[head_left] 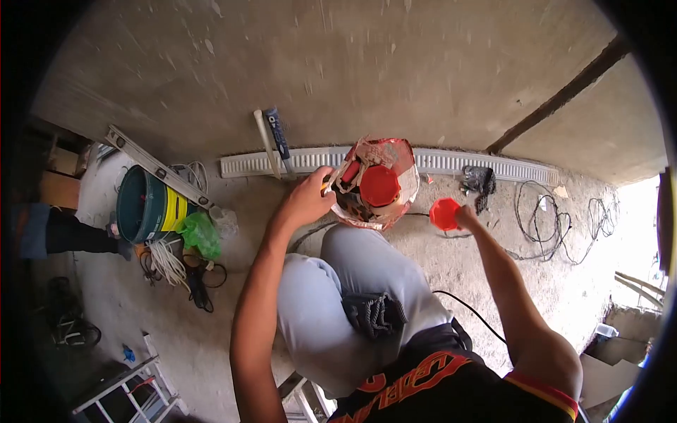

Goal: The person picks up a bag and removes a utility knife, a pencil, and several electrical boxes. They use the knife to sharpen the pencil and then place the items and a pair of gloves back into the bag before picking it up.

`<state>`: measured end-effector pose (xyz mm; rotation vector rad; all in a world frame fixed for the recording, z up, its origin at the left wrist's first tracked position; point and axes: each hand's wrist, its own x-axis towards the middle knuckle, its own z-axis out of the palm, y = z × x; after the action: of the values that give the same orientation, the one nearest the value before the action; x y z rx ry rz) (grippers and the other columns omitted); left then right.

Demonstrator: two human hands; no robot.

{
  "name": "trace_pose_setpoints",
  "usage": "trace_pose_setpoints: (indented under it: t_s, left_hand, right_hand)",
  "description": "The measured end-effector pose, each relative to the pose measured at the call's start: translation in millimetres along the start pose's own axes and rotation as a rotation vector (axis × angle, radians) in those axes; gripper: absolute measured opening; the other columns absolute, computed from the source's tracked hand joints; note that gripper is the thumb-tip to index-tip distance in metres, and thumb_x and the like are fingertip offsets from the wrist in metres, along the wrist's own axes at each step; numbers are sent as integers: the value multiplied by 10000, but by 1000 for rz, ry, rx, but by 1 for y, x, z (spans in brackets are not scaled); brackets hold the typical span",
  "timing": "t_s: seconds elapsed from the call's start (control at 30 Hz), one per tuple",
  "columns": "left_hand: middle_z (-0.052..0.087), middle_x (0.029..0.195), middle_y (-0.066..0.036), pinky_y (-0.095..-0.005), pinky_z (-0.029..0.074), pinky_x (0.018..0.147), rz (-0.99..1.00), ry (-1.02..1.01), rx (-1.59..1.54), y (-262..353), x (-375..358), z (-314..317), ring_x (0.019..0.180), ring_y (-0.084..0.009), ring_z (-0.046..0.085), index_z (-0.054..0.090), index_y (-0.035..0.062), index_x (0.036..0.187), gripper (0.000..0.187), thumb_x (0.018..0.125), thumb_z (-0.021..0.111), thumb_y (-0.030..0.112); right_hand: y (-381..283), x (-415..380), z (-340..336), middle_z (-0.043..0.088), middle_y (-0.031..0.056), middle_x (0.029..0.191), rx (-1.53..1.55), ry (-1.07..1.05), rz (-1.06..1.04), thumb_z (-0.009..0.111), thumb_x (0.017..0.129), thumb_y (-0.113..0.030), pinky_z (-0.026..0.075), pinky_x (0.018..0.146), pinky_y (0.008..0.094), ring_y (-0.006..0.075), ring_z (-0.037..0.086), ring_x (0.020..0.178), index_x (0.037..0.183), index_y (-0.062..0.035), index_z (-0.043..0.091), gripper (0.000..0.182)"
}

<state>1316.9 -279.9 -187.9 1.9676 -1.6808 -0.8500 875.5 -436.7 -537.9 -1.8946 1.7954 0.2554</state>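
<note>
My right hand [465,218] pinches a red octagonal plastic junction box [443,213] by its edge, holding it out to the right of the bag. A crumpled red-and-white bag [403,156] stands in front of my knees with its mouth wide. Inside it a second red junction box [379,186] lies on top of mixed small items. My left hand [314,193] is closed on the left rim of the bag; a bit of yellow shows at the fingertips. A dark knitted glove [374,315] rests on my lap.
A ribbed metal strip [486,163] runs along the wall base, with two tubes [276,134] leaning there. Left are a level [159,167], a green bucket [140,204], cords [167,262] and another person's leg [81,233]. Black cable [543,225] coils lie right; a ladder [134,391] stands lower left.
</note>
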Motion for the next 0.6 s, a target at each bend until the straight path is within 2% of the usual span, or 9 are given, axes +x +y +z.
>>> trace_pose_setpoints:
  t_s: [0.03, 0.07, 0.13, 0.2, 0.27, 0.33, 0.4, 0.47, 0.6]
  left_hand:
    - [578, 1069, -235, -394, 443, 846, -11, 1, -16, -1, 1, 1, 979, -351, 574, 455, 19, 1201, 475, 759, 583, 138]
    - [578, 1069, -235, -394, 443, 846, -10, 7, -8, -1, 3, -1, 979, -351, 574, 455, 19, 1201, 475, 759, 583, 138]
    - [586, 1042, -234, -394, 445, 840, -7, -26, 4, -1, 2, -1, 963, -352, 577, 455, 15, 1199, 480, 757, 588, 147]
    - [593, 1031, -230, -392, 445, 836, -13, -23, 28, 0, 1, -3, 955, -352, 580, 458, 12, 1190, 465, 763, 590, 142]
    - [592, 1035, -231, -392, 445, 834, -11, 4, 4, -1, 1, -2, 959, -352, 580, 459, 13, 1186, 460, 764, 590, 142]
    - [591, 1039, -231, -391, 443, 838, 3, -2, -46, 0, 3, -2, 964, -352, 579, 462, 13, 1184, 457, 764, 590, 139]
    - [591, 1042, -232, -390, 441, 843, 26, -10, -86, -1, 5, -3, 968, -351, 578, 465, 14, 1182, 454, 763, 589, 136]
    - [591, 1055, -224, -384, 439, 853, 7, -13, -46, -3, 9, -1, 979, -341, 579, 473, 15, 1179, 448, 762, 588, 131]
    - [594, 1054, -211, -371, 438, 854, -16, 10, 7, 4, 2, -4, 974, -327, 584, 480, 13, 1169, 436, 759, 588, 119]
  right_hand:
    - [-28, -31, -35, 634, 265, 845, 118, -187, 112, 615, 665, -132, 521, 719, 438, 343, 647, 862, 808, 20, 662, 215]
    - [-53, -48, -61, 634, 265, 845, 124, -183, 105, 615, 665, -132, 521, 719, 438, 343, 647, 862, 808, 20, 662, 215]
    - [-87, -79, -98, 660, 164, 893, -213, 122, -44, 636, 756, -295, 522, 676, 396, 299, 647, 783, 857, -37, 658, 278]
    - [-124, -92, -152, 642, 170, 923, -167, 367, -152, 625, 759, -204, 513, 697, 378, 313, 631, 827, 892, -37, 638, 214]
    - [-189, -136, -223, 629, 163, 890, 198, 689, -457, 610, 754, -117, 505, 683, 396, 309, 623, 830, 874, -35, 628, 146]
    - [-242, -184, -257, 625, 158, 883, 454, 575, -951, 583, 749, -55, 498, 668, 404, 306, 622, 821, 872, -33, 616, 129]
    - [-291, -201, -253, 630, 164, 883, 171, 378, -1213, 582, 719, -28, 510, 678, 374, 301, 627, 817, 827, -5, 616, 115]
    - [-321, -161, -213, 640, 148, 820, -404, 196, -1126, 553, 736, -82, 516, 657, 402, 288, 650, 727, 808, -9, 647, 138]
    - [-355, -116, -178, 659, 141, 815, -761, -194, -938, 559, 738, -126, 517, 622, 390, 270, 654, 800, 836, -19, 675, 186]
